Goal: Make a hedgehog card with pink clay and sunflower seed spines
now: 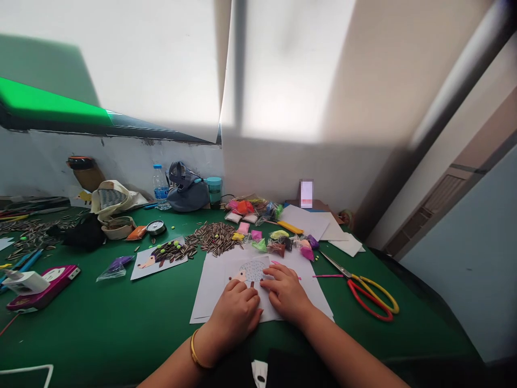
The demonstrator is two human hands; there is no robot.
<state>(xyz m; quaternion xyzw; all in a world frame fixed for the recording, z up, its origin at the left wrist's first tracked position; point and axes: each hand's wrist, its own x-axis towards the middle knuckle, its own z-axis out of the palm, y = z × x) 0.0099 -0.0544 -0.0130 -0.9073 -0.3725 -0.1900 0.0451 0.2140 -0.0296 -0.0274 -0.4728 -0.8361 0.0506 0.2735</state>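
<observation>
My left hand (237, 308) rests on the white paper (205, 293) with its fingers curled over the lower left of a hedgehog picture (253, 271). The picture shows a tan face, a speckled grey-blue body and brown feet. Just right of it, my right hand (286, 291) lies with its fingers spread, the index fingertip touching a brown foot. Nothing shows between its fingers. Whether my left fingers hold anything is hidden. A finished-looking hedgehog card (159, 258), with seeds and green balls on it, lies to the left beside a pile of striped seeds (216, 238).
Scissors (363, 291) with red and yellow handles lie at the right. Bagged coloured clay (246, 207) and a yellow cutter (290, 227) are behind the paper. A purple clay bag (116, 267), round dial (155, 227), bottle (160, 188) and magenta power strip (46, 288) stand leftward.
</observation>
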